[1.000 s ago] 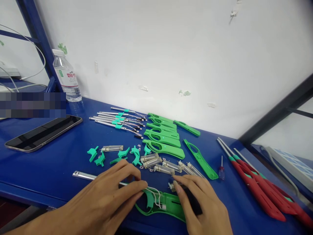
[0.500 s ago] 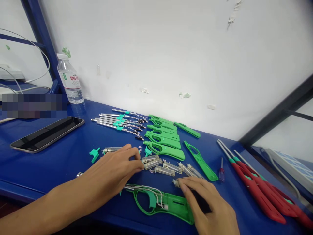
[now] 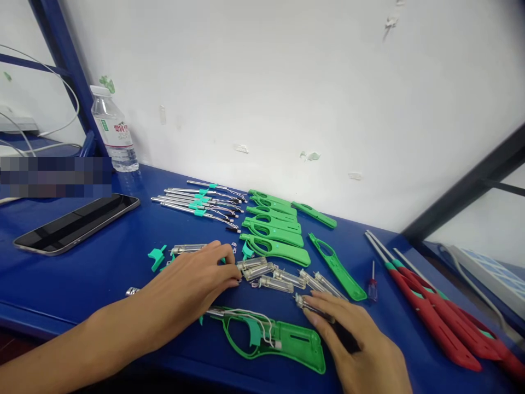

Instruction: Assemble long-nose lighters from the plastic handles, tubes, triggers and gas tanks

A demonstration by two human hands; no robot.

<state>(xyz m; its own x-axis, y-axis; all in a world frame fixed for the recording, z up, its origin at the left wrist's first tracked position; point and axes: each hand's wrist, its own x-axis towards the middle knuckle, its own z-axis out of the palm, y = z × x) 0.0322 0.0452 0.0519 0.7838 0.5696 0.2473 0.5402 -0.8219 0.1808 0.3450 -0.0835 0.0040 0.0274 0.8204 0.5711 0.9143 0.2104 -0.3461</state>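
My right hand holds a clear lighter fuel tank between thumb and fingers, just above the right end of an open green lighter half-shell. A green trigger and white wires lie in that shell. My left hand is closed, its fingertips pinched together at the left ends of several loose clear fuel tanks; what it grips, if anything, is hidden. More tanks lie between the two hands. Beyond my left hand are another tank and a teal trigger piece.
Metal lighter rods with wires lie at the back, beside green shells. On the right are a small screwdriver and red lighters. A phone and a water bottle occupy the left.
My right hand has shifted slightly right, and more of the fuel tank in it shows. My left hand stays nearly in place beside the loose tanks.
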